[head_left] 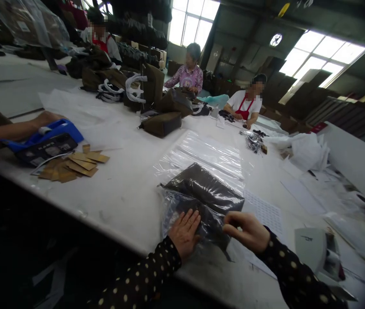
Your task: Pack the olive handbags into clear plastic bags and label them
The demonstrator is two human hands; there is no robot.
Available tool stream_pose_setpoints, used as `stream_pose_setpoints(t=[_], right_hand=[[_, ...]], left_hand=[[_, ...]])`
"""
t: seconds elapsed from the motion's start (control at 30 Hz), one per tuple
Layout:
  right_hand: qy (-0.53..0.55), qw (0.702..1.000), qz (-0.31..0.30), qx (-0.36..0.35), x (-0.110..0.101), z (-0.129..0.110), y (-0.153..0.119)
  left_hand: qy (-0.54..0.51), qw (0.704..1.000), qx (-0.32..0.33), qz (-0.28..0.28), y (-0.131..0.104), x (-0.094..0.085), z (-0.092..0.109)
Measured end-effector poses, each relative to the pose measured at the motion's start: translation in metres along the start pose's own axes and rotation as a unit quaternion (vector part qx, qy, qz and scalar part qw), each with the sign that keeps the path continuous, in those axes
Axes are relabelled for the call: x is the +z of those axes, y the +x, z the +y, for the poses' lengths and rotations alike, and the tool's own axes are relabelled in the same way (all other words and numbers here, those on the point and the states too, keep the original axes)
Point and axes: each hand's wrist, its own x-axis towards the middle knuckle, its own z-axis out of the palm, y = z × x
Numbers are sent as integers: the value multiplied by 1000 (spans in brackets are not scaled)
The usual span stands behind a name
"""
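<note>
A dark bag in clear plastic [206, 189] lies on the white table in front of me. My left hand [185, 231] rests flat on the near left part of the plastic, fingers stretched out. At the wrapped bag's right edge is my right hand [245, 229], its thumb and fingers pinched at the plastic; the fingertips touch its edge. Behind the bag lies a stack of clear plastic bags [208, 150]. A sheet of small labels [264, 210] lies to the right, partly under the plastic.
A blue tape dispenser [49, 139], with a person's arm behind it, and brown cards [73, 166] are at left. Brown bags [161, 123] stand farther back. A white device [314, 251] is at right. Several people work across the table [127, 184].
</note>
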Motion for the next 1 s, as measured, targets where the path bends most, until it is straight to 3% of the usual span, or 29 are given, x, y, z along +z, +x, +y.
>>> stream_pose_setpoints(t=[0.07, 0.17, 0.23, 0.33, 0.53, 0.7, 0.8, 0.83, 0.9, 0.93, 0.97, 1.0], right_hand=[[-138, 987, -77, -8, 10, -6, 33], [-347, 931, -99, 56, 29, 0, 76], [-403, 906, -87, 97, 31, 10, 97], [-422, 894, -84, 126, 15, 23, 115], [-432, 878, -36, 201, -35, 40, 110], [-360, 911, -2, 201, -32, 52, 93], [-340, 906, 102, 230, -36, 55, 78], [-332, 907, 160, 204, -35, 52, 69], [-306, 919, 238, 66, -21, 42, 44], [-291, 926, 237, -37, -4, 36, 29], [-280, 931, 196, -132, 18, 29, 14], [-274, 931, 153, -187, 45, 23, 1]], left_hand=[[-14, 1000, -2, -5, -1, 1, 0], [-35, 999, -8, -7, -1, 5, -1], [-42, 999, -15, -6, -1, 7, -1], [-36, 999, -28, -11, 0, 7, 0], [-12, 999, -38, -10, 1, 3, 0], [-4, 999, -41, -10, 8, 6, 2], [-19, 999, -37, 9, 8, 0, 4], [-31, 998, -42, 32, 6, -5, 3], [-74, 989, -74, 106, -5, -18, -1], [-109, 977, -115, 146, -12, -26, -4], [-157, 955, -176, 181, -18, -33, -9], [-220, 918, -260, 205, -24, -41, -14]])
